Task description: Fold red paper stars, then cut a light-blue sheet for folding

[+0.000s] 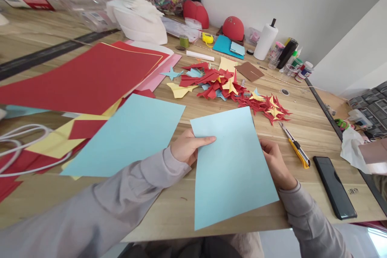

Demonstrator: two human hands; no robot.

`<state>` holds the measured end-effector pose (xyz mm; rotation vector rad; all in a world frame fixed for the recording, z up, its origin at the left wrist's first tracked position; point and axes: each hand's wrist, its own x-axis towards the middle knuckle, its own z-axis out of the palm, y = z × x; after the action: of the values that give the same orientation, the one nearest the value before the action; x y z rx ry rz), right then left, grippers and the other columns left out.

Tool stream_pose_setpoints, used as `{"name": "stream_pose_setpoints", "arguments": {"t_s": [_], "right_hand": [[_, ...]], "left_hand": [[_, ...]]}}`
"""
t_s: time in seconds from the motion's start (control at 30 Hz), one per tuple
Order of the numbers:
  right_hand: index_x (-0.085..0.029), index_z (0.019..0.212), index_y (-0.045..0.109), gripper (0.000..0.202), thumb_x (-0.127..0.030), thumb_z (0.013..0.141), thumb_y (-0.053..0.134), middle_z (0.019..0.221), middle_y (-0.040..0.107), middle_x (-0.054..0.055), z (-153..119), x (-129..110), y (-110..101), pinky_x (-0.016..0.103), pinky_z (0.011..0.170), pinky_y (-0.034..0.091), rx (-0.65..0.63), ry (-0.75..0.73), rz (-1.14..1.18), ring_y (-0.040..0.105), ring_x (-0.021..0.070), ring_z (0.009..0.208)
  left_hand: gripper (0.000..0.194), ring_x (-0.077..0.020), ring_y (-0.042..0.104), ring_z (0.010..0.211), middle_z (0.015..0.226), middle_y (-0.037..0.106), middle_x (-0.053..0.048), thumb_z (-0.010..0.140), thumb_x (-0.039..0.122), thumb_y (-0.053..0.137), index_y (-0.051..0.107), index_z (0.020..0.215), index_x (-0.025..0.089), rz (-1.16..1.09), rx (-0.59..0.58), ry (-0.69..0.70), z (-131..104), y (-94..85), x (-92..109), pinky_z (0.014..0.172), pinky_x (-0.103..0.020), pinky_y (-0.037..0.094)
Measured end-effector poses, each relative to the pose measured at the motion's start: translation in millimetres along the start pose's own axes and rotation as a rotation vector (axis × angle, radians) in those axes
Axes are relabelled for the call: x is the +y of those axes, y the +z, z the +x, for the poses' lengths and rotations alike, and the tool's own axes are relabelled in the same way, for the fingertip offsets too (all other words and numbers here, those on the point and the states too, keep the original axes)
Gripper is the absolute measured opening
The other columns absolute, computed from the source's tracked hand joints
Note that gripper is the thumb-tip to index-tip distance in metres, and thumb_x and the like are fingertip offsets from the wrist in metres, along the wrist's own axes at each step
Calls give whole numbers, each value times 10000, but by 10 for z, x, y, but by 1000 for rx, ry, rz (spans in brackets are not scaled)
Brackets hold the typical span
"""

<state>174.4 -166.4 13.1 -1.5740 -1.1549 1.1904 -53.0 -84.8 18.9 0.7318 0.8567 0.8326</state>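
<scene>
A light blue sheet of paper (232,173) is held up over the front edge of the table, tilted toward me. My left hand (189,145) pinches its left edge, thumb on the front face and fingers behind. At the right edge my right hand (275,163) has its fingers curled against the paper, partly hidden behind it. A second light blue sheet (136,137) lies flat to the left, partly under my left sleeve. Beyond the held sheet is a heap of red, yellow and blue paper cut-outs (211,82), some shaped like pointed stars.
A yellow utility knife (296,147), blade showing, and a black phone (334,187) lie at the right. Large red sheets (90,76) and a white cable (18,141) are at the left. Bottles and jars (304,71), a tape measure (207,38) and red cushions (234,28) stand at the back.
</scene>
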Motion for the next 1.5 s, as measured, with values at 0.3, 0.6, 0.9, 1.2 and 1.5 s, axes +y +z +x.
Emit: {"name": "stream_pose_setpoints", "arguments": {"t_s": [0.3,0.6,0.9,1.2,1.5], "right_hand": [[-160,747,676,263,-422,727,673,616,607,5,5,0,-1,237,477,333,3,-19,8,477,131,556],[-150,804,686,292,-436,767,637,634,603,-2,16,32,-11,226,480,332,-3,-42,-24,456,111,546],[-152,777,689,304,-452,742,649,591,596,-2,24,36,-16,226,469,334,9,-67,-27,478,124,549],[-145,748,677,287,-430,748,639,605,596,-3,25,42,-12,223,474,321,14,-55,-34,471,116,544],[-163,620,547,312,-422,780,619,536,462,-37,41,91,-12,218,469,278,61,-40,1,376,85,502]], "left_hand": [[548,-372,642,1015,989,727,-139,424,222,869,688,932,129,-9,1,-50,-9,11,13,911,-506,517],[557,-383,629,1035,977,730,-136,424,229,872,683,937,124,-4,-31,-33,14,-2,0,926,-520,501],[560,-364,641,1018,948,738,-114,416,221,876,678,933,133,-16,-23,-41,9,0,4,924,-503,502],[549,-368,638,1024,953,736,-121,417,219,875,683,925,132,-13,-19,-37,5,-1,-1,925,-506,501],[515,-359,657,984,944,737,-122,431,236,871,692,904,140,7,-30,5,20,-9,-16,874,-486,533]]}}
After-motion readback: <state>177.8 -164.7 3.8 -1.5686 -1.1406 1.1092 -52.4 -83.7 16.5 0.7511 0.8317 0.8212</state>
